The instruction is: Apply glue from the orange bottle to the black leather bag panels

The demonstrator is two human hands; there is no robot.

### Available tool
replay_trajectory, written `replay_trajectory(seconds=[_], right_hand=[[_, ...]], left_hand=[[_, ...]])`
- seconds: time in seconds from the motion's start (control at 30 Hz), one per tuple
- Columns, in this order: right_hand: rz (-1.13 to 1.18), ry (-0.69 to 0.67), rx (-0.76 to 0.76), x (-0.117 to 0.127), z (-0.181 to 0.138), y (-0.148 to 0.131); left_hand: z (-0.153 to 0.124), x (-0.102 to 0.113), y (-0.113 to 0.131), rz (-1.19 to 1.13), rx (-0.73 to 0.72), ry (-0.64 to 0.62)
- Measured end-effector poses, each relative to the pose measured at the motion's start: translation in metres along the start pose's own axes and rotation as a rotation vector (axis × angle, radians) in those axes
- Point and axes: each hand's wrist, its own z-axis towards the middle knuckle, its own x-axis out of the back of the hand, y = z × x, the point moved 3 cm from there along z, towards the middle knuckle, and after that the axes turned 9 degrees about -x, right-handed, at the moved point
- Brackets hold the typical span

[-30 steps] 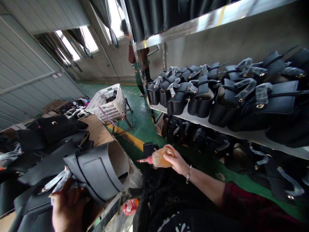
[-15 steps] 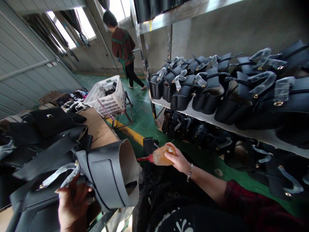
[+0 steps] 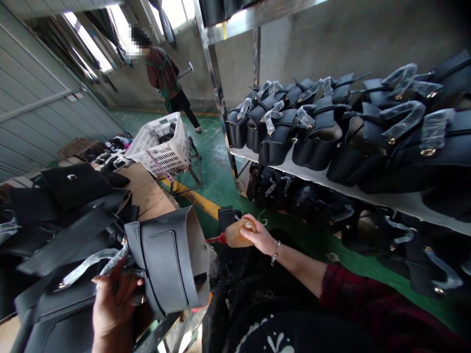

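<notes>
Black faux-leather bag shell, unfinished and open at its right end so that the tan lining shows, held by the person's left hand, whose fingers close round its lower left edge beside a plastic-wrapped strap. Compared with the view a second ago, the shell has turned: its open mouth, then facing up and toward the camera, now points rightward, toward the red nozzle of the amber squeeze bottle. The right hand grips that bottle round its body, nozzle aimed left, and has drifted slightly left and upward, so that the tip now lies just beside the shell's rim, though contact cannot be confirmed. Judged from this, bottle and shell are being brought together, with the open edge presented to the nozzle. The shell rests above the edge of a worktable covered with cardboard and stacked black bag panels. To the right, a metal rack carries rows of finished black bags with wrapped handles. A white plastic basket stands on a frame beyond the table, and a second person, farther back on the green floor, has moved leftward.
</notes>
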Motion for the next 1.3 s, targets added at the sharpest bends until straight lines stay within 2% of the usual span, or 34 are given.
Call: replay_trajectory(seconds=[0.23, 0.4, 0.57, 0.67, 0.83, 0.97, 1.17, 1.3], right_hand=[[-0.033, -0.023, 0.015, 0.0, 0.007, 0.007], [0.029, -0.124, -0.061, 0.004, -0.008, 0.013], [0.056, -0.167, -0.138, 0.007, -0.025, 0.016], [0.032, -0.18, -0.131, 0.007, -0.03, 0.014], [-0.09, -0.096, -0.059, 0.012, -0.026, 0.006], [-0.055, 0.003, -0.04, 0.017, -0.018, 0.003], [-0.012, -0.074, -0.015, 0.008, -0.007, 0.007], [0.037, -0.078, -0.056, 0.008, -0.007, 0.012]], left_hand=[[0.006, 0.004, -0.004, -0.011, 0.012, -0.036], [0.008, 0.006, -0.006, 0.003, -0.011, -0.035], [0.006, 0.004, -0.007, -0.018, 0.013, 0.006], [0.004, 0.001, -0.006, -0.006, 0.007, -0.004], [0.006, -0.002, -0.005, 0.025, 0.009, -0.012], [0.008, -0.001, -0.007, 0.015, 0.022, -0.038], [0.008, 0.001, -0.007, 0.005, 0.023, -0.07], [0.007, -0.002, -0.006, 0.023, 0.001, -0.065]])
